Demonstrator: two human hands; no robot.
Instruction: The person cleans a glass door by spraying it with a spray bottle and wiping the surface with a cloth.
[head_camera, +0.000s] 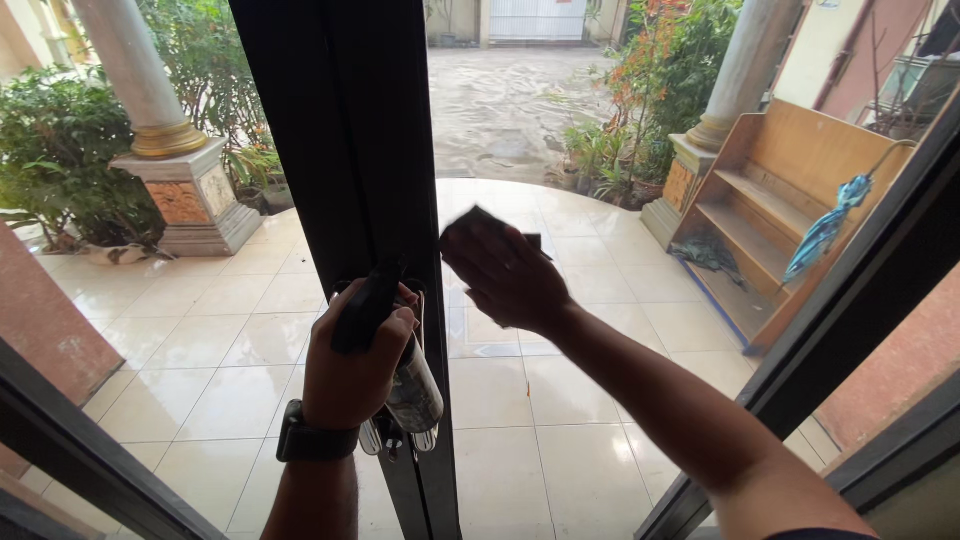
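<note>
At the glass door, beside its tall black frame (350, 150), the left hand (352, 360) is wrapped tight around the black trigger head of a spray bottle (412, 385), whose pale, labelled body hangs down beside the wrist with a dark watch (315, 443) on it. The right hand (505, 275) is spread flat and presses a small dark cloth (478, 222) against the pane just right of the frame; the cloth shows only at the fingertips. I judge the bottle light, hard plastic, smooth and perhaps slick if wet, best held at the neck under the trigger as it is now. The cloth looks soft and limp, and would bunch unless kept under a flat palm. Beyond the glass lie glossy cream floor tiles (240, 340), a round column on a stone plinth (185, 195), leafy shrubs, and a wooden shelf unit (770, 200) with a folded blue umbrella (825, 230) leaning on it.
</note>
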